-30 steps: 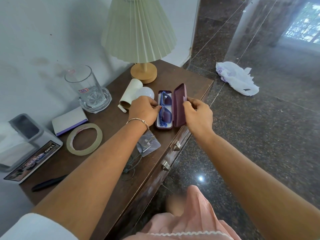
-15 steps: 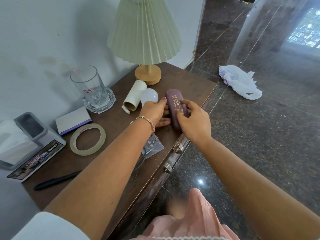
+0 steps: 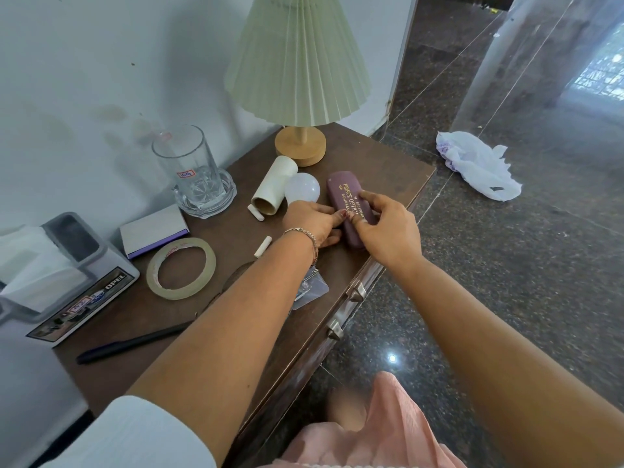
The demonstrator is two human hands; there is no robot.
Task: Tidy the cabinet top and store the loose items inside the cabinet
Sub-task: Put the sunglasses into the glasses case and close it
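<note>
The cabinet top point(image 3: 388, 163) is crowded, so tidying looks barely begun. From the lamp point(image 3: 297, 62) down: tissue box point(image 3: 67, 265), glass mug point(image 3: 192, 173), tape roll point(image 3: 181, 268), bulb point(image 3: 302, 187), pen point(image 3: 131, 342). Near its right edge lies the shut glasses case point(image 3: 344, 194); left hand point(image 3: 312, 221) and right hand point(image 3: 388, 231) curl loosely, fingertips pressing it.

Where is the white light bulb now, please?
The light bulb lies on the cabinet top, between the cardboard tube and the maroon glasses case, before the lamp base.
</note>
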